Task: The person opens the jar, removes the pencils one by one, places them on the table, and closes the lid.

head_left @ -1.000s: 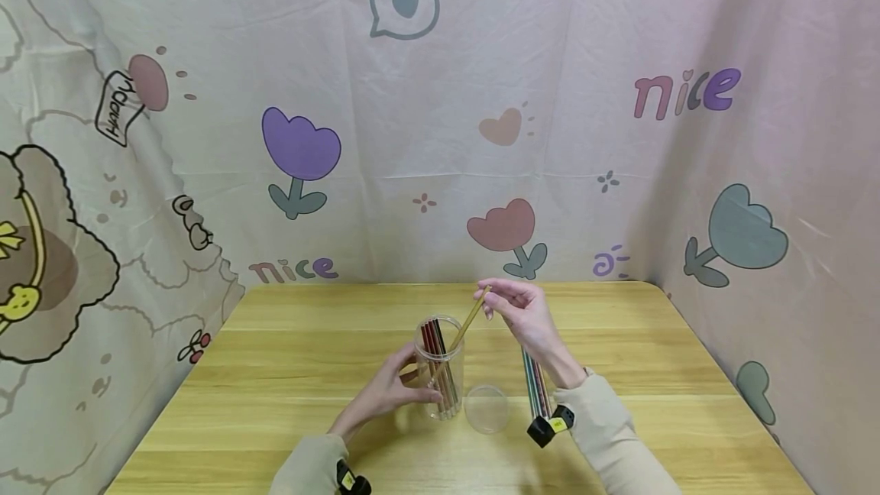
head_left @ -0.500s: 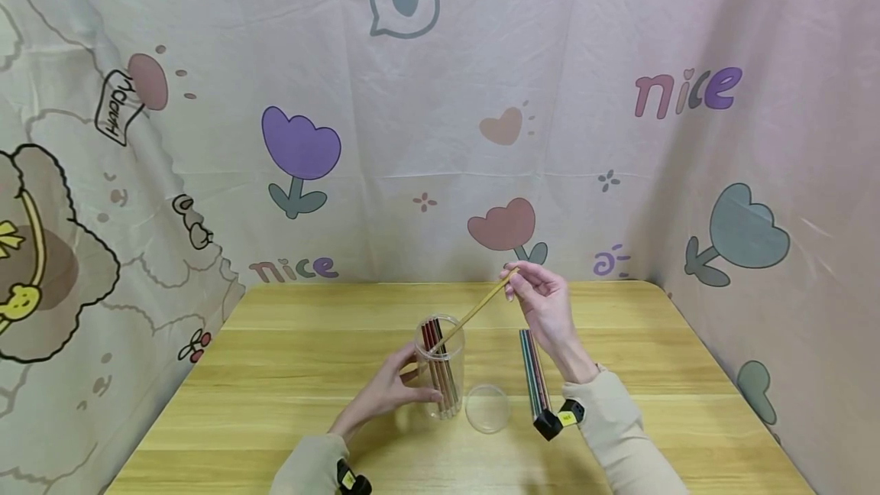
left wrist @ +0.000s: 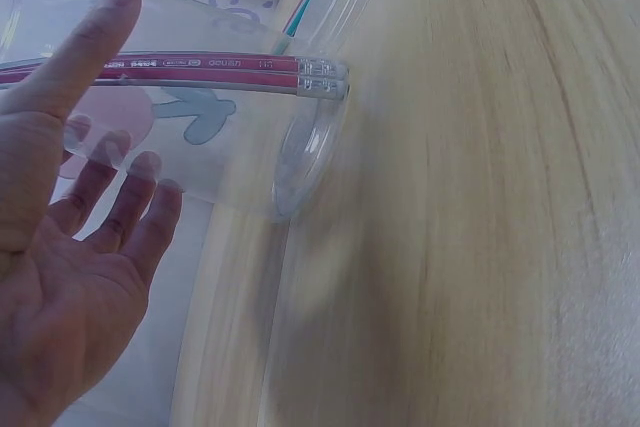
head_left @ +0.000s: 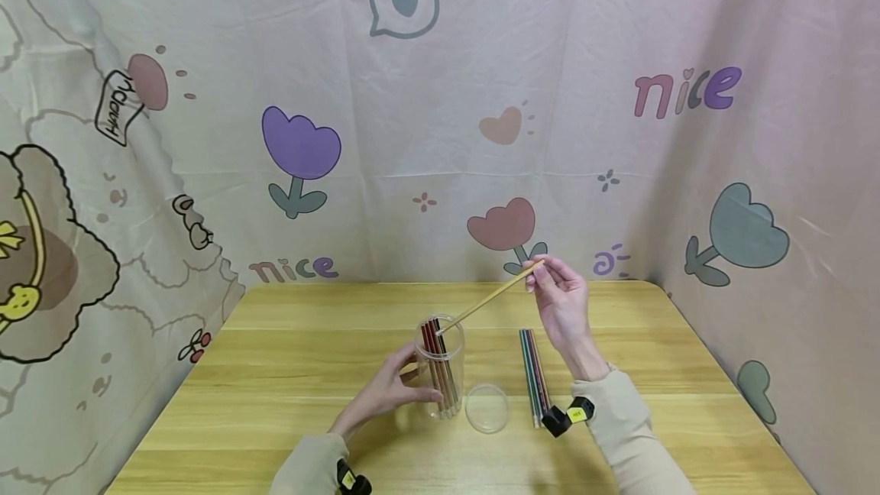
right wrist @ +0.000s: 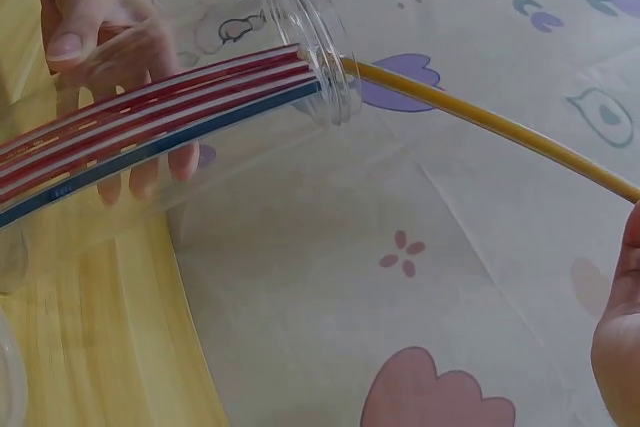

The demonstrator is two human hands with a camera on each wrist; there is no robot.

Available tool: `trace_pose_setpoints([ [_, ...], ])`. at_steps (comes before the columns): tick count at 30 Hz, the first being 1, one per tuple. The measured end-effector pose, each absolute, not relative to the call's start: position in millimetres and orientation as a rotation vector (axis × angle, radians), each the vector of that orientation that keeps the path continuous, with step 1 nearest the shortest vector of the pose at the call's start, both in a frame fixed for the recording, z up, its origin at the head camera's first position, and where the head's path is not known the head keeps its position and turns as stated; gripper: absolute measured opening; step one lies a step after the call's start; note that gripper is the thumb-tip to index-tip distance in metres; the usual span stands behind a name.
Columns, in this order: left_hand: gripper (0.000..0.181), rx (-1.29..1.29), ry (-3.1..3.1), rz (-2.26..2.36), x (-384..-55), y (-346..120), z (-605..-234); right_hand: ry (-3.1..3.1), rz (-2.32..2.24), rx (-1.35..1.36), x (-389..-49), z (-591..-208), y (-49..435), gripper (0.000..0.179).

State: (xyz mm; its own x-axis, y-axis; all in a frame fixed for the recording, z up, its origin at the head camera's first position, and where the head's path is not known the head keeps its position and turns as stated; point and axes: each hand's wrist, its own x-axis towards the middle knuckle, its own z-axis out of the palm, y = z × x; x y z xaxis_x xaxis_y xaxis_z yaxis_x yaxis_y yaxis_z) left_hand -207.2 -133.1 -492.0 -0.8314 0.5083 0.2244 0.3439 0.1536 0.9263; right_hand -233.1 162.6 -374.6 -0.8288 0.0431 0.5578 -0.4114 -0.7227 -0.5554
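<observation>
A clear plastic jar point(head_left: 455, 384) stands on the table. My left hand point(head_left: 386, 394) grips its side, thumb in front and fingers behind. Inside lean several red pencils point(right wrist: 200, 89) and a dark blue one; in the left wrist view, eraser ends show on the red pencils point(left wrist: 220, 65) at the jar's base. Up and right of the jar, my right hand point(head_left: 564, 308) pinches a yellow pencil point(head_left: 491, 297) by its upper end. That pencil slants down to the left, its lower tip just within the jar's mouth point(right wrist: 335, 67).
A round clear lid point(head_left: 487, 409) lies just right of the jar. Farther right is a small row of coloured pencils point(head_left: 532, 373), partly behind the right wrist's camera. A patterned cloth point(head_left: 426, 136) hangs behind the wooden table point(head_left: 309, 342).
My right hand has moved right and slightly up with the yellow pencil, drawing most of it out of the jar and tilting it flatter. The left hand and jar have stayed put.
</observation>
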Motion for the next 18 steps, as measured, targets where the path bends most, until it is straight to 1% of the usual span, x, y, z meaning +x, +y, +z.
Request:
trace_pose_setpoints([
  [6,0.079,0.844,2.276,1.761,-207.2,-133.4,-492.1,-0.930,2.662,0.641,-235.6,-372.2,169.6,0.021],
  [13,0.072,0.847,2.276,1.760,-206.9,-134.1,-491.7,-0.869,2.747,0.569,-237.1,-369.2,178.1,0.020],
  [18,0.073,0.844,2.285,1.753,-207.5,-134.0,-491.8,-0.798,2.800,0.458,-237.7,-366.3,182.4,0.015],
])
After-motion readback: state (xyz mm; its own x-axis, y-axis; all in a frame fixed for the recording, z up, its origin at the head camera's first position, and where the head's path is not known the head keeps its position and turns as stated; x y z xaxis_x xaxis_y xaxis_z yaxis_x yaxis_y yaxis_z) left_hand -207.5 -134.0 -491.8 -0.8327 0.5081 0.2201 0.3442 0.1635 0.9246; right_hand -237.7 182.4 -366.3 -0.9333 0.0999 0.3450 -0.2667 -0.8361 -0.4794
